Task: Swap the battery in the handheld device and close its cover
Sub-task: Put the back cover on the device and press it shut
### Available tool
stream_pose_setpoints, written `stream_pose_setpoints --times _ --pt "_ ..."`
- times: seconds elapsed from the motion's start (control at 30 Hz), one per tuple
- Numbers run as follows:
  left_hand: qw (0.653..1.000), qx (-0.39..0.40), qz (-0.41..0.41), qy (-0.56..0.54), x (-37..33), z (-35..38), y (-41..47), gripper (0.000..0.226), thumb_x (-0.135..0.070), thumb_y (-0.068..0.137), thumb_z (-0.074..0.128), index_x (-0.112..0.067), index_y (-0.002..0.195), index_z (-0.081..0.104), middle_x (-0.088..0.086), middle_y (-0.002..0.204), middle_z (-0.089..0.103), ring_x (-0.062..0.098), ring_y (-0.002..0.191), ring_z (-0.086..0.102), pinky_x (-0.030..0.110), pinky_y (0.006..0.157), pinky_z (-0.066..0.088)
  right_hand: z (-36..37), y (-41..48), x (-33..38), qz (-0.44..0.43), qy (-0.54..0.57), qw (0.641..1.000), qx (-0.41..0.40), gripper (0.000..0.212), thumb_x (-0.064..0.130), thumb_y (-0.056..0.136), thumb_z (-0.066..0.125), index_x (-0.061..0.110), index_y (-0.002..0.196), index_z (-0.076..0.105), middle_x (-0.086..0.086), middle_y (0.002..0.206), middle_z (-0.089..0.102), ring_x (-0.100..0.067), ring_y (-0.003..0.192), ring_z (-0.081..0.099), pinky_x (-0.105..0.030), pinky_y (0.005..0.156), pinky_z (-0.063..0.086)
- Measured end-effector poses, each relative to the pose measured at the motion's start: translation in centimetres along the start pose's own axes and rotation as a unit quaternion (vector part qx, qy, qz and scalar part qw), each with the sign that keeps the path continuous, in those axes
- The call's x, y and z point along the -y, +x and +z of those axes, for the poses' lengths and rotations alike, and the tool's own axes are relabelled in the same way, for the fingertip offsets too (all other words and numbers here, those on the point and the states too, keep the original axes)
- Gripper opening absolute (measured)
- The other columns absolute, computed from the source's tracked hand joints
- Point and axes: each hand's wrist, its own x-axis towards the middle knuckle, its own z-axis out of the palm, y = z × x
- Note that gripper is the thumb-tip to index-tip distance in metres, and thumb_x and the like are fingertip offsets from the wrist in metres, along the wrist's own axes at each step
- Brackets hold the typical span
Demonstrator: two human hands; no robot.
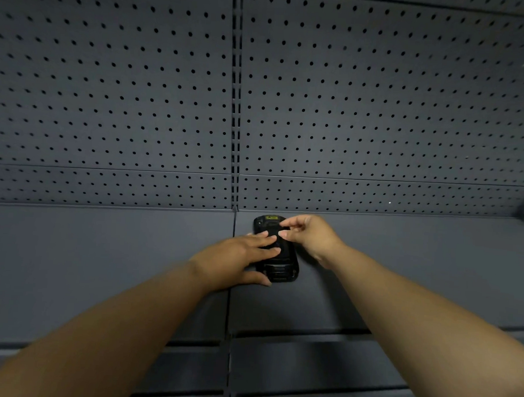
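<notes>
A black, oblong plastic handheld device lies flat, back side up, on a dark grey metal shelf, directly beneath both hands and between them. A small yellow label shows at its far end, beyond the fingertips.

Left hand: laid palm-down over the left half of the device, fingers extended and slightly spread across its back, thumb against the near left edge. It presses on the unit rather than closing around it.

Right hand: arched above the far right part of the device, thumb and forefinger drawn together in a pinch at the middle of the back panel. Whether the pinch encloses a latch or part of the cover cannot be told; the area is dark and partly hidden.

Beyond both hands stands a dark grey perforated metal back panel.
</notes>
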Motion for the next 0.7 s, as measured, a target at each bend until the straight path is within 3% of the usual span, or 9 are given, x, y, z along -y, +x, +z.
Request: stream_pose_setpoints --times 0.1,0.2,0.37,0.47,0.7 --pt "1.0 0.01 -0.009 -0.008 -0.2 0.0 0.0 0.064 -0.046 0.083 0.056 -0.024 0.138 0.034 -0.002 0.153 0.025 0.012 0.142 0.018 0.022 0.113 0.013 0.1 -0.2 0.1 -0.055 -0.122 0.991 -0.013 0.03 0.01 0.079 0.07 0.002 0.108 0.066 0.001 0.093 0.046 -0.014 0.09 0.049 -0.017 0.084 0.04" --pt "0.999 0.007 -0.017 -0.029 -0.3 -0.1 0.0 0.063 -0.042 0.082 0.059 -0.023 0.137 0.037 -0.001 0.152 0.028 0.01 0.14 0.023 0.018 0.111 0.013 -0.3 -0.3 0.2 -0.067 -0.204 0.977 -0.017 0.04 0.022 0.078 0.071 0.011 0.116 0.062 -0.001 0.105 0.041 -0.017 0.103 0.05 -0.025 0.097 0.037" --pt "0.998 0.012 -0.028 -0.058 -0.5 -0.4 0.1 0.062 -0.038 0.079 0.064 -0.022 0.135 0.041 -0.001 0.15 0.032 0.008 0.138 0.026 0.011 0.106 0.014 -0.8 -0.5 0.6 -0.073 -0.332 0.94 0.032 0.048 0.035 0.085 0.06 0.021 0.13 0.054 -0.012 0.116 0.046 -0.028 0.119 0.045 -0.031 0.102 0.035" --pt "0.998 0.023 -0.032 -0.055 -0.5 -0.6 0.2 0.063 -0.038 0.079 0.065 -0.021 0.135 0.042 0.0 0.15 0.033 0.009 0.138 0.027 0.015 0.108 0.016 -0.8 -0.9 0.8 -0.088 -0.409 0.908 0.036 0.049 0.042 0.089 0.051 0.022 0.134 0.05 -0.014 0.116 0.048 -0.029 0.119 0.042 -0.032 0.1 0.035" --pt "0.997 0.029 -0.039 -0.059 -0.6 -0.7 0.2 0.063 -0.038 0.079 0.065 -0.021 0.135 0.042 0.0 0.149 0.035 0.01 0.138 0.028 0.011 0.104 0.015 -0.4 -1.5 1.6 -0.089 -0.458 0.884 0.026 0.048 0.042 0.091 0.046 0.015 0.13 0.053 -0.012 0.122 0.051 -0.028 0.122 0.041 -0.036 0.1 0.036"
